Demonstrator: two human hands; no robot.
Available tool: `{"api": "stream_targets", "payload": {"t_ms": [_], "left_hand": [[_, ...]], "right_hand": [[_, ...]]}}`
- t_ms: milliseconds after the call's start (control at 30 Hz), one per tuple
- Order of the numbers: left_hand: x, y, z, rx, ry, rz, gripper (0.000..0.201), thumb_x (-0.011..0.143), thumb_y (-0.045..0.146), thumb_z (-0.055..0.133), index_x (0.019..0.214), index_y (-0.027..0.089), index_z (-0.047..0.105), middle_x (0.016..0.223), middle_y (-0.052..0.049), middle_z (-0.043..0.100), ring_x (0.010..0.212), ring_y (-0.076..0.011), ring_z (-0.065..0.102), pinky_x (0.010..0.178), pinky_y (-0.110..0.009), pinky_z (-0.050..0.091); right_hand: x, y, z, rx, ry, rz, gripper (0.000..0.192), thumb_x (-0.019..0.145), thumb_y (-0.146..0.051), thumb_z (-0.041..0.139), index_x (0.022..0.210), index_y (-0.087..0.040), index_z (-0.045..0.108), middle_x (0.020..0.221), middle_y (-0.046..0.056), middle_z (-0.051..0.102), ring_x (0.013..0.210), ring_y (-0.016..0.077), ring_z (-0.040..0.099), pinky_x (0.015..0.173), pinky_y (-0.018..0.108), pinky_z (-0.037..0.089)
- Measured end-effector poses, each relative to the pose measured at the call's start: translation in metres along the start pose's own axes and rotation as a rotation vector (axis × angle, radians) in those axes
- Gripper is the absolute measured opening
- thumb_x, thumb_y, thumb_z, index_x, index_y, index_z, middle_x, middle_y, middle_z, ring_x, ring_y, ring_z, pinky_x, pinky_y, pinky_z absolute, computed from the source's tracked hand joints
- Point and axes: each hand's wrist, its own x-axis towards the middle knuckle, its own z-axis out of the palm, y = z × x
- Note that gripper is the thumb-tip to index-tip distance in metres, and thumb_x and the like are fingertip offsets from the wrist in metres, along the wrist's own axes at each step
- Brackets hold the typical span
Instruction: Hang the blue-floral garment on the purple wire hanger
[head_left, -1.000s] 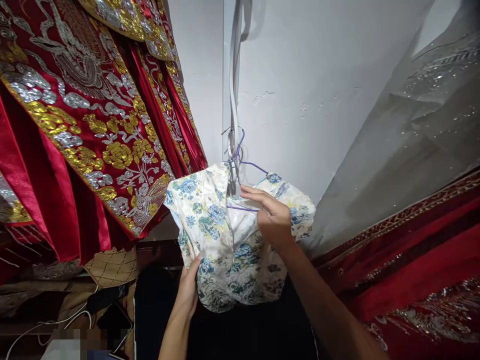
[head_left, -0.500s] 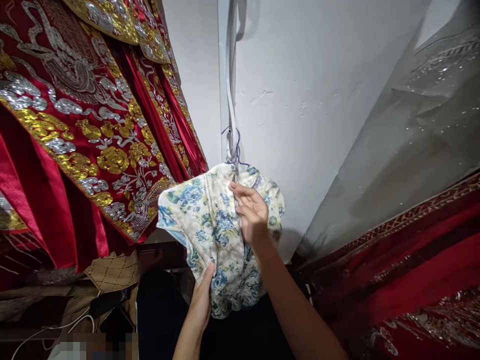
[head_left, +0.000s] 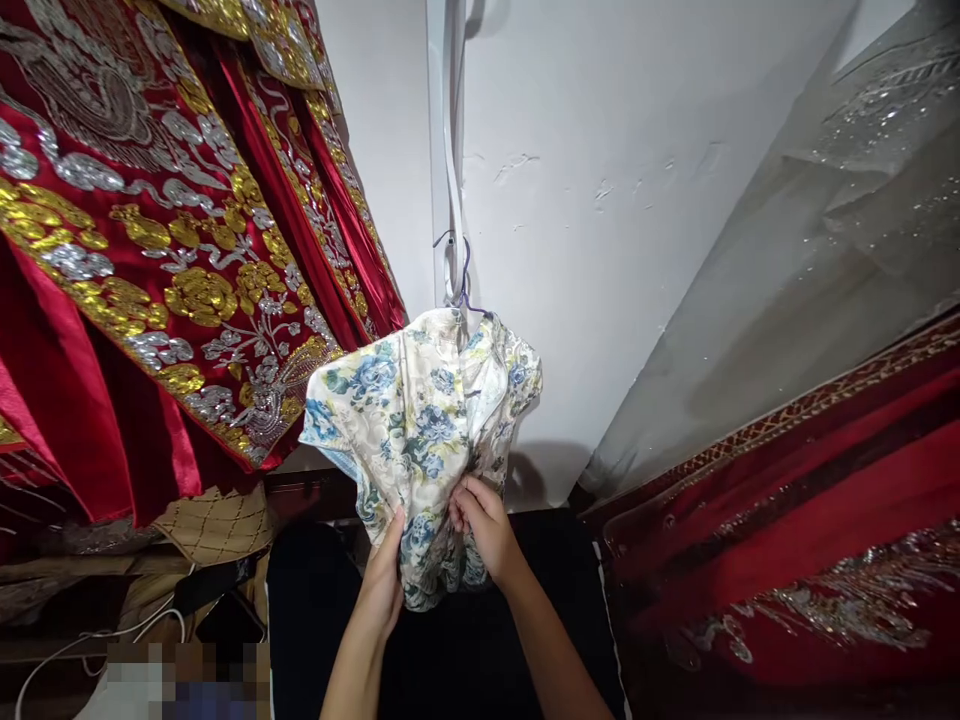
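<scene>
A short-sleeved white blouse with blue and yellow flowers hangs in front of me on a thin purple hanger. Its front is parted at the neck, so the pale inside shows. My left hand grips the blouse low on its left side, thumb in front and the other fingers behind the cloth. Lower on the front edge, my right hand is closed in a pinch on the blouse; the exact bit between the fingertips is hidden.
Red garments with gold and silver sequin embroidery hang at left. A white strap runs down the wall to the hanger. On the right are a sheer sparkling cover and red embroidered cloth. A white cable lies lower left.
My right hand has moved down from the neck of the blouse to its lower front, and the neckline now gapes apart. My left hand keeps its hold on the side.
</scene>
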Motion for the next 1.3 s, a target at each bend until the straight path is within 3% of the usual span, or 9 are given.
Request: {"api": "stream_targets", "payload": {"t_ms": [333, 533, 633, 767, 833, 933, 1033, 1133, 1300], "left_hand": [[-0.003, 0.006, -0.008, 0.082, -0.061, -0.065, 0.062, 0.086, 0.056, 0.069, 0.138, 0.021, 0.063, 0.136, -0.012, 0.066, 0.142, -0.0315, 0.048, 0.123, -0.046, 0.032], [-0.004, 0.007, -0.010, 0.207, -0.092, 0.058, 0.079, 0.065, 0.041, 0.090, 0.134, 0.015, 0.062, 0.134, -0.017, 0.066, 0.134, -0.0375, 0.055, 0.118, -0.050, 0.038], [0.002, 0.004, -0.011, 0.432, 0.121, 0.209, 0.069, 0.067, 0.038, 0.089, 0.127, 0.016, 0.064, 0.131, -0.016, 0.065, 0.133, -0.0374, 0.054, 0.117, -0.049, 0.038], [0.003, -0.013, -0.004, 0.664, 0.469, 0.700, 0.066, 0.074, 0.033, 0.083, 0.132, 0.021, 0.056, 0.141, -0.014, 0.051, 0.141, -0.0332, 0.043, 0.121, -0.044, 0.030], [0.000, -0.026, 0.005, 0.700, 0.361, 0.841, 0.060, 0.077, 0.031, 0.080, 0.131, 0.024, 0.057, 0.141, -0.013, 0.050, 0.140, -0.0304, 0.042, 0.122, -0.041, 0.028], [-0.002, -0.042, 0.018, 0.714, 0.036, 0.697, 0.032, 0.083, 0.033, 0.074, 0.113, 0.023, 0.067, 0.119, -0.011, 0.063, 0.121, -0.0289, 0.056, 0.111, -0.038, 0.039], [0.003, -0.045, 0.024, 0.769, -0.135, 0.626, 0.017, 0.091, 0.036, 0.063, 0.098, 0.022, 0.070, 0.095, -0.009, 0.066, 0.094, -0.0256, 0.062, 0.088, -0.033, 0.048], [0.007, -0.045, 0.021, 0.895, -0.228, 0.696, 0.022, 0.096, 0.036, 0.055, 0.089, 0.021, 0.070, 0.084, -0.007, 0.062, 0.080, -0.0219, 0.058, 0.075, -0.030, 0.045], [0.011, -0.056, 0.015, 0.998, -0.265, 0.707, 0.028, 0.098, 0.036, 0.052, 0.078, 0.021, 0.064, 0.076, -0.005, 0.053, 0.072, -0.0201, 0.052, 0.067, -0.029, 0.040]], "right_hand": [[-0.011, -0.015, -0.006, -0.098, -0.043, -0.106, 0.026, 0.096, -0.050, 0.054, 0.091, -0.024, 0.053, 0.073, -0.002, 0.047, 0.062, 0.0151, 0.048, 0.060, 0.028, 0.040], [-0.011, -0.015, -0.010, -0.154, -0.094, -0.003, 0.034, 0.095, -0.051, 0.052, 0.076, -0.023, 0.050, 0.067, 0.000, 0.053, 0.061, 0.0159, 0.049, 0.060, 0.029, 0.041], [-0.012, -0.018, -0.017, -0.134, -0.089, 0.059, 0.036, 0.092, -0.046, 0.054, 0.067, -0.023, 0.044, 0.054, -0.003, 0.047, 0.050, 0.0136, 0.042, 0.052, 0.028, 0.034], [-0.018, -0.025, -0.023, -0.204, -0.193, 0.115, 0.034, 0.091, -0.037, 0.052, 0.061, -0.022, 0.045, 0.046, -0.003, 0.045, 0.045, 0.0120, 0.040, 0.049, 0.027, 0.031], [-0.022, -0.026, -0.021, -0.212, -0.231, 0.146, 0.033, 0.091, -0.035, 0.050, 0.061, -0.021, 0.049, 0.044, -0.003, 0.046, 0.042, 0.0110, 0.039, 0.047, 0.026, 0.029], [-0.028, -0.025, -0.013, -0.209, -0.258, 0.188, 0.032, 0.090, -0.036, 0.052, 0.062, -0.021, 0.055, 0.041, -0.003, 0.050, 0.037, 0.0108, 0.038, 0.044, 0.025, 0.027], [-0.021, -0.038, -0.012, -0.236, -0.199, 0.132, 0.030, 0.088, -0.036, 0.056, 0.063, -0.021, 0.062, 0.043, 0.000, 0.056, 0.036, 0.0128, 0.041, 0.042, 0.027, 0.029], [0.006, -0.080, -0.018, -0.246, -0.101, 0.020, 0.026, 0.086, -0.032, 0.060, 0.063, -0.022, 0.066, 0.045, 0.001, 0.059, 0.038, 0.0134, 0.044, 0.042, 0.027, 0.032], [0.064, -0.179, -0.012, -0.116, 0.109, -0.225, 0.025, 0.086, -0.035, 0.062, 0.070, -0.016, 0.068, 0.051, 0.000, 0.061, 0.039, 0.0074, 0.043, 0.039, 0.021, 0.033]]}}
